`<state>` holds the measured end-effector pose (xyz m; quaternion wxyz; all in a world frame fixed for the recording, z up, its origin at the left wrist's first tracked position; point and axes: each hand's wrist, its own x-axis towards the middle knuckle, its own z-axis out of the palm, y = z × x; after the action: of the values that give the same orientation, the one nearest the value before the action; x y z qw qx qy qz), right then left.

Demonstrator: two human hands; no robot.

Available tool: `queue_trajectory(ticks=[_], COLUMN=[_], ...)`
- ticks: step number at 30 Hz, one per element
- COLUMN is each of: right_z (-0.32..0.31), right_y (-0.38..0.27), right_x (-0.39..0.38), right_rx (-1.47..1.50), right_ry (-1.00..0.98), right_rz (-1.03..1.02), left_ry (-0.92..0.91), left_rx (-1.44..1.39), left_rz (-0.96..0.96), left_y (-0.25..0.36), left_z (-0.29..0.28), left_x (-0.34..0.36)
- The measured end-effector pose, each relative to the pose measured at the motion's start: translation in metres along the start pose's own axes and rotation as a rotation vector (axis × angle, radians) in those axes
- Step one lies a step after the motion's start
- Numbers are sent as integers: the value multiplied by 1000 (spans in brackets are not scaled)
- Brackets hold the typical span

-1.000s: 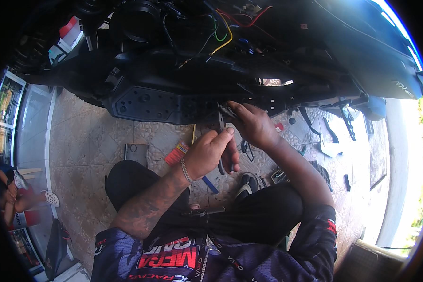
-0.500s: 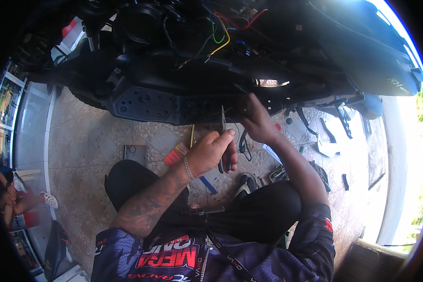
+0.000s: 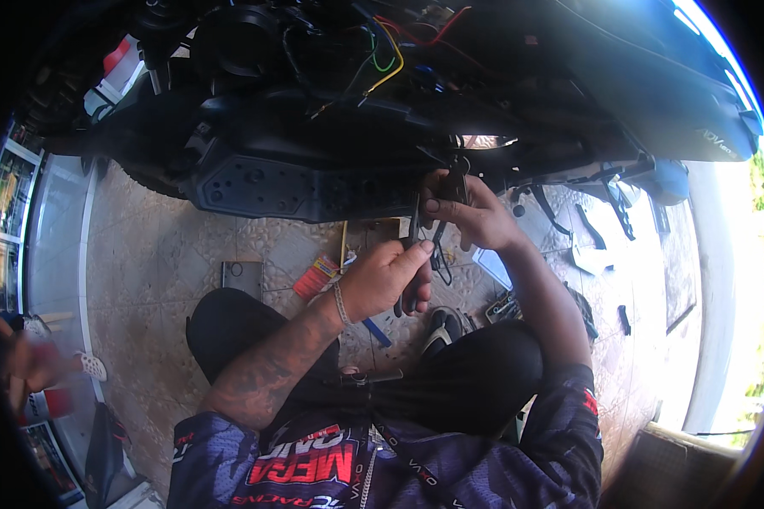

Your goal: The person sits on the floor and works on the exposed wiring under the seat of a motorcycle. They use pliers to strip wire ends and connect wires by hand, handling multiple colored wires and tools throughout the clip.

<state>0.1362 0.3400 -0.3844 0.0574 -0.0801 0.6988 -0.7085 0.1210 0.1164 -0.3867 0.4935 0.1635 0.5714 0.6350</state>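
My left hand (image 3: 384,276) is closed around a slim pointed hand tool (image 3: 413,222) with two dark handles; whether it is scissors or pliers I cannot tell. The tool points up toward the motor scooter. Close beside it, my right hand (image 3: 477,216) pinches a black cable (image 3: 440,243) between thumb and fingers. A loop of this cable hangs below the right hand, and its upper part runs up to the scooter's dark underside. Both hands are just in front of the black footboard (image 3: 255,188). Above them, loose red, green and yellow wires (image 3: 388,81) stick out of the opened scooter body.
On the tiled floor lie a red-orange packet (image 3: 317,277), a blue strip (image 3: 377,332), a dark flat case (image 3: 242,276) and a white panel piece (image 3: 590,256). A brown box (image 3: 675,467) stands at lower right. Another person (image 3: 34,365) sits at far left.
My right hand has come down and left from the scooter, and the black cable now shows in its pinch. My left hand has barely moved, still with the tool.
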Motion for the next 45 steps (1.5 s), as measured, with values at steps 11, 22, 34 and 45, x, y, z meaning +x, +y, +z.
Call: queue_trajectory(ticks=[11, 22, 34, 45], right_z=[-36, -49, -122, -52], right_y=[22, 32, 55, 369], right_x=[-8, -8, -91, -195], right_rx=[116, 181, 157, -867], right_ry=[-184, -302, 144, 295], right_rz=[76, 133, -54, 879], left_ry=[-56, -78, -57, -52], left_rx=[62, 14, 1, 18], left_rz=[-71, -66, -143, -213], left_y=[-11, -24, -22, -32], left_z=[12, 14, 2, 6], left_x=[4, 5, 2, 8])
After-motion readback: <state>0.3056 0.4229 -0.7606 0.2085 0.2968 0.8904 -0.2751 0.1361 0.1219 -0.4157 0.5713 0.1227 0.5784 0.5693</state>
